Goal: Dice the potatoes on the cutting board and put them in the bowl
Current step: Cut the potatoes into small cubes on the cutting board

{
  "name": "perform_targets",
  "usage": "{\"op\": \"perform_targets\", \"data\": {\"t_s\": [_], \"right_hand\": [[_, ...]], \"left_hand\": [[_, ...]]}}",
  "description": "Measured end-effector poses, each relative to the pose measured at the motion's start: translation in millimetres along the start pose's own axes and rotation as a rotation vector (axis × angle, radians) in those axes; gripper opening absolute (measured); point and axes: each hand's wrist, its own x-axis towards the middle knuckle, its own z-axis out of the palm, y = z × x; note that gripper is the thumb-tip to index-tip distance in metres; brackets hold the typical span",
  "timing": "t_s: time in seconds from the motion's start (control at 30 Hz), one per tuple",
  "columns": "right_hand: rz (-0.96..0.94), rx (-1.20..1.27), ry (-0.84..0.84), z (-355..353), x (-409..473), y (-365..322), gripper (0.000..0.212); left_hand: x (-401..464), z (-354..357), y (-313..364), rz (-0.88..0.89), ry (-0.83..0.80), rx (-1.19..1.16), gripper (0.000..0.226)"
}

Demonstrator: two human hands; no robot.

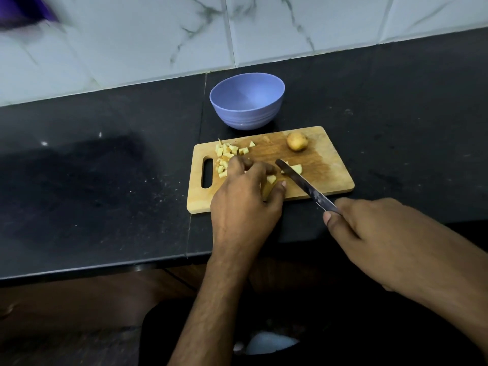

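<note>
Dicing stage: left hand (245,191) pinches a potato piece (271,178) on the cutting board (327,165), right hand (369,228) grasps the knife (303,182); whole potato (297,141) awaits cutting, bowl (247,100) unfilled.

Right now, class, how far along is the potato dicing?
Done: a pile of diced pieces lies on the cutting board. In hand: the left hand steadies a piece while the right hand holds the knife. Left: one whole potato; the bowl is empty.
</note>
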Motion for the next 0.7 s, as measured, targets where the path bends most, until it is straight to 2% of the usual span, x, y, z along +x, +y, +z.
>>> {"op": "perform_targets", "data": {"t_s": [0.2, 0.43, 0.57, 0.7], "right_hand": [[-0.011, 0.009, -0.01, 2.8, 1.9, -1.8, 0.036], [-0.01, 0.002, 0.0, 2.3, 5.0, -2.2, 0.033], [-0.024, 0.005, -0.014, 0.9, 3.7, -3.4, 0.031], [-0.015, 0.016, -0.019, -0.1, 3.8, 0.1, 0.029]], "left_hand": [[0.6, 3.2, 0.5, -0.055, 0.069, -0.034, 0.019], [3.3, 2.1, -4.7, -0.139, 0.302, -0.319, 0.02], [5.4, 0.1, -4.7, -0.1, 0.289, -0.318, 0.022], [5.6, 1.4, -2.9, 0.01, 0.254, -0.324, 0.013]]}}
